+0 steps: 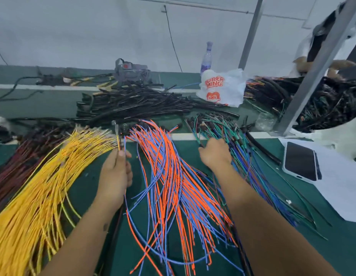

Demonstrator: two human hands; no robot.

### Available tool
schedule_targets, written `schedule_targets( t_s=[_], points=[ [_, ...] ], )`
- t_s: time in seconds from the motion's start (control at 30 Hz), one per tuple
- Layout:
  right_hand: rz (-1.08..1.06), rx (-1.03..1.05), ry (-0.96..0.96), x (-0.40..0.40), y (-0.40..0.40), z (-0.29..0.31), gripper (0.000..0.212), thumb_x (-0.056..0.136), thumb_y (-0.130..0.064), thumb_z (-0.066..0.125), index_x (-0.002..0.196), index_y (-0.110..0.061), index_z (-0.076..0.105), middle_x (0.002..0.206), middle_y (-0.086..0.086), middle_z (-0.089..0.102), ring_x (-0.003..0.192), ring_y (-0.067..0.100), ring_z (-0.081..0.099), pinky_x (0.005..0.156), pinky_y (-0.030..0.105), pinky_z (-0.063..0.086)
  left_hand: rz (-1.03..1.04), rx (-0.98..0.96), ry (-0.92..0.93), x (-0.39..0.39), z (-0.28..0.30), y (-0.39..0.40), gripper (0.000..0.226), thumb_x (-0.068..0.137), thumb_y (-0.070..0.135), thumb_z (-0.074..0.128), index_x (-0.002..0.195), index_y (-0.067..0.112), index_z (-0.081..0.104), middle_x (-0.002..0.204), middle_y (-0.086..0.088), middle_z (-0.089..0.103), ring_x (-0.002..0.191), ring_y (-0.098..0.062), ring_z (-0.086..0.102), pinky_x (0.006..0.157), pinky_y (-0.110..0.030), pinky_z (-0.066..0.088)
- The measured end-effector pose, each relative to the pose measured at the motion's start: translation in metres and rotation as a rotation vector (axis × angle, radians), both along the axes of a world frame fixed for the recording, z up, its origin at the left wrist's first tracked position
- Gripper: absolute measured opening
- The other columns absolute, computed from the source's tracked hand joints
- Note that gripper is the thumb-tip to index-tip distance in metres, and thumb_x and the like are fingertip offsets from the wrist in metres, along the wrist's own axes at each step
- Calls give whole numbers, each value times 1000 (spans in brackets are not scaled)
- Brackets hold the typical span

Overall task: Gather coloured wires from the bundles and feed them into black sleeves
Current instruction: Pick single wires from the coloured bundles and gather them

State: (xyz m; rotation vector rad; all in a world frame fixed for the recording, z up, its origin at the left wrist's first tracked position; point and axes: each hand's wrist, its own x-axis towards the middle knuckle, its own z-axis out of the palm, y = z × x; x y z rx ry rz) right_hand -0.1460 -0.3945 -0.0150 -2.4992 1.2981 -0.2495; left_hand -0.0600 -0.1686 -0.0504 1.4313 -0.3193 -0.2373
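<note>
Right now the job looks to be at the picking step: wires are being gathered, none fed into a sleeve yet, as far as I can judge.

The left hand (115, 172) is clamped on a few picked wires (121, 143). They stick up past the fingertips, w/ a blue one trailing down under the wrist. The right hand (214, 153) reaches into the green and blue bundle (229, 132), its fingers curled down among the wire ends. It seems to pinch a dark or green wire at the tip, but I can't tell for sure.

The wires lie in fans on the green table (189, 150): the dark red bundle (20, 156) at far left, then the yellow bundle (43, 186), then the orange and blue bundle (173, 176) between the two arms. The black sleeves (137, 104) sit in a big pile behind the wires, well apart from both hands.

Next move, I think: pull one wire free from the green and blue bundle w/o dragging its neighbours, add it to the left hand's bunch, line up the ends, then reach back for a sleeve.

Hard to see: how many wires the left hand holds, and their colours. The right fingertips are hidden by the wires. The near ends of the bundles are cut off at the bottom edge. Things are blurry too.
</note>
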Motion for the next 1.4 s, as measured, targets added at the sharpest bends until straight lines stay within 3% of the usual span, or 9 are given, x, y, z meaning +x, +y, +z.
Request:
schedule_targets(
  t_s=[0.27,0.37,0.47,0.53,0.67,0.83,0.97,1.1,1.4],
  points=[
    [27,-60,-88,7,-1,-13,20,93,-17,53,102,0,59,91,17,62,89,36,59,63,29,38,-12,17,-48,-5,2,2,31,105,25,31,81,17,50,49,13,26,42,-7,18,39,-18,18],
    [-53,94,-476,-2,-4,-3,22,94,-18,48,75,-7,50,60,3,43,60,29,43,49,33,27,-7,12,-29,-6,5,4,31,105,25,31,83,16,50,50,12,25,43,-8,17,40,-20,17],
    [-24,99,-1030,-11,10,13,10,95,-14,46,85,-13,47,64,-6,45,54,4,42,48,24,30,19,-3,34,-5,6,4,31,105,24,32,86,15,55,52,9,25,42,-8,17,40,-19,17],
    [44,86,-1142,-13,20,22,4,95,-14,47,91,-15,48,66,-9,47,53,-1,44,50,17,32,35,1,80,-3,8,1,30,105,22,34,91,14,59,53,8,25,40,-6,19,40,-18,17],
    [93,269,-837,-8,29,22,8,97,-14,41,97,-16,49,70,-2,50,56,9,42,52,27,29,26,22,158,-4,12,-2,29,104,18,34,86,13,56,51,8,27,40,-6,21,38,-19,19],
    [259,388,-910,0,56,18,9,101,-13,40,97,-18,47,75,3,48,64,14,39,61,28,31,-56,-155,304,-7,15,2,30,104,16,35,78,12,49,48,5,35,36,-6,26,34,-15,23],
    [346,369,-987,10,101,14,20,98,-11,45,83,-25,46,67,-5,48,60,7,41,58,27,34,-32,-261,338,-9,16,5,28,104,17,35,84,9,53,52,-1,58,44,-12,57,42,-19,46],
    [557,461,-718,16,150,-13,18,94,-9,48,87,-25,48,76,3,60,69,20,54,73,45,48,-49,-414,357,-11,17,8,27,104,14,33,93,4,55,61,-5,69,54,-14,67,49,-20,52],
    [651,179,-492,14,179,-29,10,82,-24,52,88,-31,50,77,-5,63,75,27,56,65,37,46,-65,-467,452,-6,13,17,30,104,17,33,105,6,60,69,-5,55,52,-12,57,50,-17,49]
  ],
)
